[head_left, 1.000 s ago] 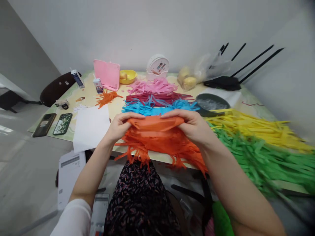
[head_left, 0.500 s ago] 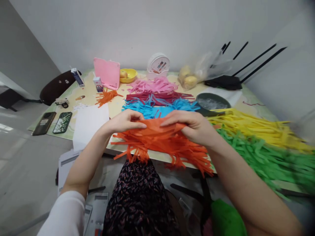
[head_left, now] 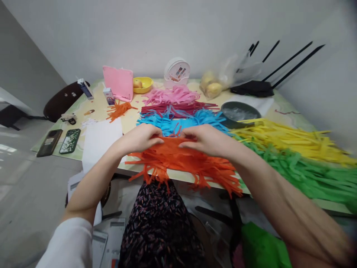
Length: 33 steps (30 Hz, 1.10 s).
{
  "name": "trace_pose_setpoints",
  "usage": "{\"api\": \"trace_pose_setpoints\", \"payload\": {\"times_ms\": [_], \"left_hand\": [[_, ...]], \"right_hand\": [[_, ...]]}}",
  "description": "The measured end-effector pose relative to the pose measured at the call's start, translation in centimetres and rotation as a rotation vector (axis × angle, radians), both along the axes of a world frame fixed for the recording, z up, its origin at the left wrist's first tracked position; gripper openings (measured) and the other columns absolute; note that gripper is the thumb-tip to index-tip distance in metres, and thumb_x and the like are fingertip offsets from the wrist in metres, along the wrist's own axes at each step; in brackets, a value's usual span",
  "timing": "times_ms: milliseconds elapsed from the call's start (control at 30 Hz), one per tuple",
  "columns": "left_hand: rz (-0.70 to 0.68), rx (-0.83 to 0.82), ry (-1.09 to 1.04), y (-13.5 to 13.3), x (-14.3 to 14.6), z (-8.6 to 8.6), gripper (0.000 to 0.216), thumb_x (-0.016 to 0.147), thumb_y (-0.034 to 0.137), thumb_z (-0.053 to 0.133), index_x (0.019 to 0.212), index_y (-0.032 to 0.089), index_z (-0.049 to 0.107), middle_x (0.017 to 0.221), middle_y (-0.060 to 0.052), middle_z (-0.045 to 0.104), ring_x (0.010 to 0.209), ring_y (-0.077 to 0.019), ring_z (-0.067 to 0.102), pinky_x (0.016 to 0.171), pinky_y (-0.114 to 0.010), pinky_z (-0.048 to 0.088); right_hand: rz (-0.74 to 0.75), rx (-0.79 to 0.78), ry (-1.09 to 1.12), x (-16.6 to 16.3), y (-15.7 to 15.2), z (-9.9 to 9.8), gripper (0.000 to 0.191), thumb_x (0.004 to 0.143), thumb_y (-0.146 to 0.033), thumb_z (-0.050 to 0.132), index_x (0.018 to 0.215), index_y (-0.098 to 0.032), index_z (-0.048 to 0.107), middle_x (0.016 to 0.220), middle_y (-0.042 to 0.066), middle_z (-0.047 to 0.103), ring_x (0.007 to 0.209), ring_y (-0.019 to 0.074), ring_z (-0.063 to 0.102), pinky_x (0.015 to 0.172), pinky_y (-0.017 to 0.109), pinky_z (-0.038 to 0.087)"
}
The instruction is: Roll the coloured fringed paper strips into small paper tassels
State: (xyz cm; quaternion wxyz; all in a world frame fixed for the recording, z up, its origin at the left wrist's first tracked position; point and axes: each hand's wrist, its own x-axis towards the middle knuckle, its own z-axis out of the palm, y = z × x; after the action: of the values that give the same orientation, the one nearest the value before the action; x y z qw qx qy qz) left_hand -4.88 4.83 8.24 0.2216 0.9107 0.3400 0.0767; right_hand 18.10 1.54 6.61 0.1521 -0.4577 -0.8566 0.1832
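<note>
Fringed orange tissue paper (head_left: 173,160) stretches between my hands at the table's front edge, its cut strips hanging over the side. My left hand (head_left: 146,137) pinches the upper edge of the paper between thumb and fingers. On the right part of that same edge, my right hand (head_left: 200,139) is closed too, its thumb pointing left. Just beyond my fingers lies blue fringed paper (head_left: 167,121), with dark red fringe (head_left: 181,109) and pink fringe (head_left: 173,95) behind it. Yellow strips (head_left: 284,139) and green strips (head_left: 301,171) spread out past my right forearm.
A dark round pan (head_left: 240,113) stands beyond the yellow strips. White paper (head_left: 102,141) and two phones (head_left: 69,141) lie at the left. Farther back are a pink tablet case (head_left: 119,83), a yellow bowl (head_left: 146,86), a white round fan-like object (head_left: 177,70) and bagged fruit (head_left: 212,87).
My right hand has slid slightly left along the orange paper's edge, nearer my left hand. The paper is still held in both hands. The view has shifted a little.
</note>
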Motion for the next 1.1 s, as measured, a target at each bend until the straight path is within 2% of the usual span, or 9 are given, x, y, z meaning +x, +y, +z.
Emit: {"api": "trace_pose_setpoints", "payload": {"times_ms": [133, 367, 533, 667, 833, 967, 1100], "left_hand": [[-0.023, -0.032, 0.009, 0.0, -0.5, 0.6, 0.028, 0.088, 0.027, 0.055, 0.062, 0.016, 0.053, 0.055, 0.004, 0.046, 0.053, -0.0103, 0.037, 0.056, -0.026, 0.026], [-0.078, -0.149, 0.003, 1.0, -1.2, 1.6, 0.034, 0.088, 0.035, 0.052, 0.059, 0.017, 0.046, 0.055, 0.004, 0.039, 0.052, -0.0096, 0.033, 0.053, -0.026, 0.025], [-0.124, -0.219, 0.006, 1.1, -1.3, 1.8, 0.035, 0.088, 0.039, 0.052, 0.061, 0.017, 0.049, 0.057, 0.004, 0.04, 0.055, -0.0103, 0.035, 0.055, -0.025, 0.027], [-0.114, -0.21, -0.037, 0.9, -1.0, 1.0, 0.028, 0.082, 0.041, 0.062, 0.071, 0.017, 0.055, 0.066, 0.003, 0.049, 0.061, -0.0113, 0.041, 0.056, -0.024, 0.028], [-0.069, -0.294, -0.125, 0.8, -1.2, -0.1, 0.03, 0.082, 0.04, 0.064, 0.069, 0.016, 0.053, 0.063, 0.004, 0.045, 0.058, -0.0098, 0.04, 0.054, -0.023, 0.028], [0.028, -0.34, -0.294, 0.3, -1.4, -1.3, 0.034, 0.08, 0.043, 0.067, 0.067, 0.016, 0.051, 0.063, 0.005, 0.043, 0.059, -0.0092, 0.04, 0.055, -0.022, 0.029], [0.117, -0.359, -0.507, -0.9, -1.1, -3.0, 0.035, 0.082, 0.042, 0.067, 0.066, 0.016, 0.049, 0.065, 0.004, 0.044, 0.06, -0.009, 0.042, 0.055, -0.021, 0.033]], "right_hand": [[0.015, -0.041, 0.019, 0.4, 0.4, 0.8, 0.026, 0.085, -0.032, 0.062, 0.063, -0.019, 0.06, 0.053, -0.004, 0.056, 0.05, 0.0105, 0.046, 0.051, 0.023, 0.031], [0.08, -0.144, 0.048, 1.2, 0.7, 1.8, 0.035, 0.087, -0.045, 0.057, 0.062, -0.02, 0.053, 0.055, -0.004, 0.048, 0.052, 0.0104, 0.04, 0.051, 0.025, 0.029], [0.075, -0.115, 0.057, 1.4, 0.2, 1.8, 0.041, 0.085, -0.048, 0.058, 0.059, -0.021, 0.042, 0.055, -0.005, 0.041, 0.051, 0.0101, 0.035, 0.05, 0.024, 0.027], [0.048, -0.081, 0.094, 1.4, -0.4, 2.0, 0.036, 0.085, -0.046, 0.06, 0.062, -0.021, 0.048, 0.057, -0.004, 0.046, 0.054, 0.0109, 0.04, 0.053, 0.024, 0.03], [-0.05, -0.11, 0.193, 1.6, -1.4, 1.4, 0.029, 0.082, -0.042, 0.063, 0.066, -0.02, 0.052, 0.061, -0.002, 0.053, 0.057, 0.0124, 0.046, 0.054, 0.024, 0.034], [-0.165, -0.207, 0.392, 1.7, -2.6, 0.2, 0.027, 0.082, -0.043, 0.065, 0.07, -0.02, 0.056, 0.061, -0.002, 0.056, 0.055, 0.0128, 0.049, 0.053, 0.025, 0.038], [-0.233, -0.221, 0.598, 1.7, -3.8, -1.2, 0.024, 0.083, -0.042, 0.067, 0.079, -0.018, 0.065, 0.064, -0.001, 0.061, 0.055, 0.0127, 0.052, 0.053, 0.025, 0.042]]}}
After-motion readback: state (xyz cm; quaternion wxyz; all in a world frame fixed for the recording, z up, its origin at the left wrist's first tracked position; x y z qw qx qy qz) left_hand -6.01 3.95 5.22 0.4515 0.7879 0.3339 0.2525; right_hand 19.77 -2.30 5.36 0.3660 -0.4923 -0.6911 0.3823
